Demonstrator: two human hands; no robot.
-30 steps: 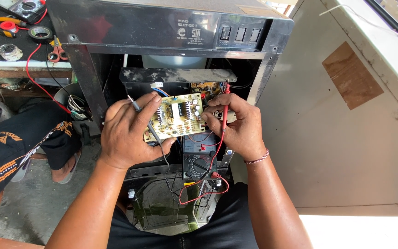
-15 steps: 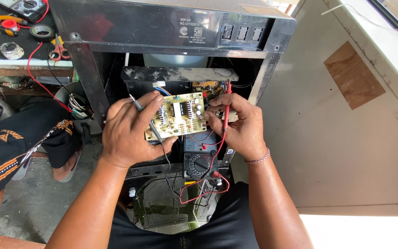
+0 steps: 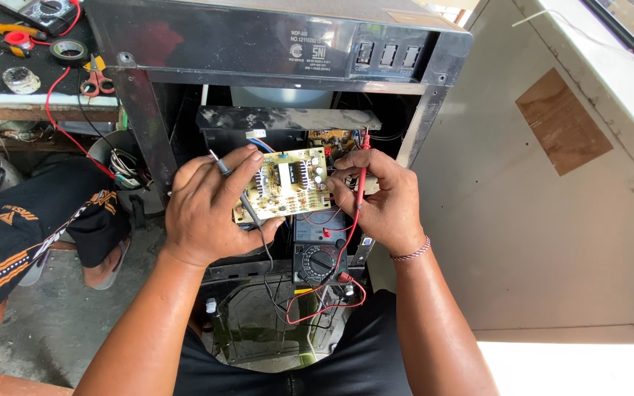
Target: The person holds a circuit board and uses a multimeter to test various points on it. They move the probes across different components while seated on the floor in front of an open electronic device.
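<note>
A tan circuit board [image 3: 285,185] with black parts and a small heat sink is held up in front of an opened black appliance [image 3: 273,44]. My left hand [image 3: 210,209] grips the board's left edge and also holds a black meter probe [image 3: 238,192] lying across the fingers. My right hand [image 3: 379,202] steadies the board's right edge and pinches a red meter probe [image 3: 362,165], tip up. Below the board sits a black multimeter [image 3: 319,258] with red and black leads curling under it.
A workbench [image 3: 31,99] at upper left carries pliers, scissors, tape and another meter. Another person's leg in black shorts [image 3: 23,227] sits at left. A beige cabinet wall [image 3: 552,191] stands close on the right. Loose wires fill a bucket [image 3: 122,165].
Both hands and the board have stayed almost in place; the board has tilted only slightly.
</note>
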